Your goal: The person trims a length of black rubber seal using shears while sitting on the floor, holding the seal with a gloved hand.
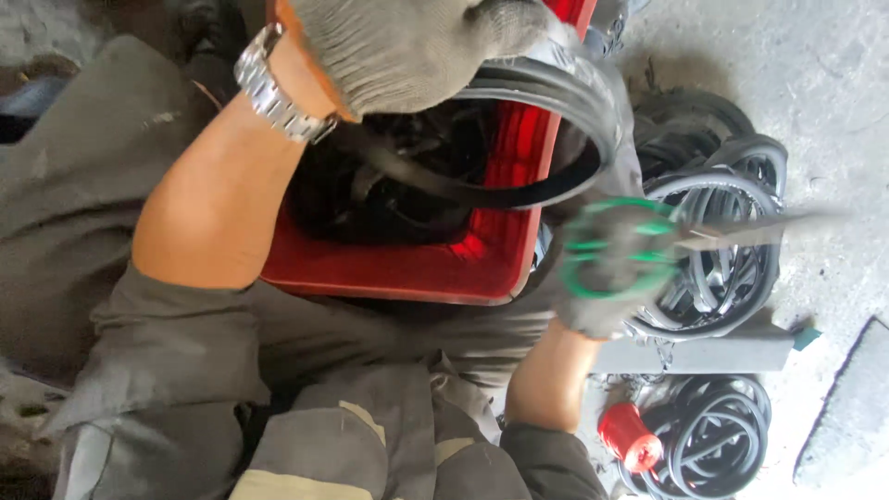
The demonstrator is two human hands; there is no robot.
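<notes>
The left hand, in a grey knit glove, is closed around a black rubber strip that loops down from the fist and curves across the open red crate resting on the person's lap. The right hand, gloved too, is wrapped shut on the green handles of a pair of scissors, whose blades point out to the right, blurred, just beside the loop but, as far as can be told, not on it. The strip looks soft and springy: it bends freely under its own weight, holds a smooth curve rather than a crease, and seems light. Its rubber skin should grip well against the knit glove, so a firm fist near the spot being worked would likely keep it from swinging. More coils of black rubber lie heaped on the concrete floor, beside a red cylindrical object.
</notes>
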